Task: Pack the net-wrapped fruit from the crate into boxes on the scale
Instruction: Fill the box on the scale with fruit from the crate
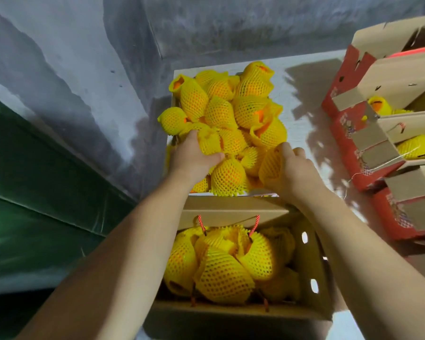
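— So, where is the fruit right now?

— From the head view, most of it is heaped in the crate (174,99) at the far end, each orange fruit in a yellow foam net. The left hand (194,158) is curled around one wrapped fruit (210,143) near the crate's near-left corner; the right hand (290,168) has its fingers closed over another fruit (270,165) at the near-right corner. Both pieces look held but barely lifted off the heap.

— And the box they go into?

— The open cardboard box (312,266) sits just this side of the crate, already holding a mound of wrapped fruit, with red cord handles (254,225) poking up at its far wall. The scale itself I cannot make out; the box hides whatever is under it.

— How will the fruit handle?

— I would judge each piece firm and moderately heavy, the net soft, springy and loose at the ends. Grabbing only the frilled net end risks the fruit sliding out, so cup the round middle. The foam gives decent grip.

— The surroundings?

— A pale tabletop (302,99) carries the crate; red printed cartons (353,133) with cardboard dividers stand along its right edge, some holding fruit. A grey blotchy wall (84,69) meets at a corner behind, with a dark green band (35,180) low on the left.
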Demonstrator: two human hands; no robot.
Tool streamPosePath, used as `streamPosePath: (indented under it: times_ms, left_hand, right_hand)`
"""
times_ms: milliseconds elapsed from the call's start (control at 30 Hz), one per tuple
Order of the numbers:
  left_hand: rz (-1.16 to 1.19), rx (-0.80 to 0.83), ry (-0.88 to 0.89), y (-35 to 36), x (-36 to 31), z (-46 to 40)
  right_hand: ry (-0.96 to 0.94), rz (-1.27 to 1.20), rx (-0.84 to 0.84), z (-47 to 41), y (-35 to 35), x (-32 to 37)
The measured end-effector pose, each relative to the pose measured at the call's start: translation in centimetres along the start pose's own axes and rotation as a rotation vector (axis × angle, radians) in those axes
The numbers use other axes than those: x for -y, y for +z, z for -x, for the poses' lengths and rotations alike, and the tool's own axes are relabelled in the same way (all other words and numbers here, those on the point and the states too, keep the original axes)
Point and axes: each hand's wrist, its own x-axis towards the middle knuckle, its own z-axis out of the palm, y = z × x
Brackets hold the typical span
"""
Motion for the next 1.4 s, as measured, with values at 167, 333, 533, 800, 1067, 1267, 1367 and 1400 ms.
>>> streamPosePath:
  times_ms: [167,333,533,800,1067,1267,1367,1400]
  left_hand:
    - [0.810,-0.134,-0.273,-3.2,-2.0,2.7]
    - [1.376,0.189,-0.359,-6.3,-4.1,9.3]
    - [1.465,0.394,-0.310,-6.0,-2.1,18.0]
    - [0.295,0.275,-0.042,-9.0,2.6,23.0]
    - [0.445,0.533,0.363,-11.2,3.7,27.5]
    - [0.332,0.365,0.447,-13.4,6.0,29.1]
    - [0.387,0.458,0.486,-14.4,6.8,29.3]
    - [0.338,0.408,0.490,-14.5,7.0,29.4]
  right_hand:
    - [-0.107,-0.393,-0.186,3.4,-3.0,1.4]
    - [-0.322,-0.733,-0.136,10.8,-5.8,6.5]
    - [-0.334,-0.802,0.029,18.1,-2.4,10.6]
    - [0.040,-1.009,-0.262,23.6,-0.4,10.0]
    - [0.003,-1.226,-0.117,28.3,1.7,12.2]
    - [-0.146,-1.154,0.020,29.7,2.3,14.9]
    - [-0.098,-1.154,0.022,29.9,2.5,16.1]
    - [-0.085,-1.211,0.047,29.9,2.6,16.3]
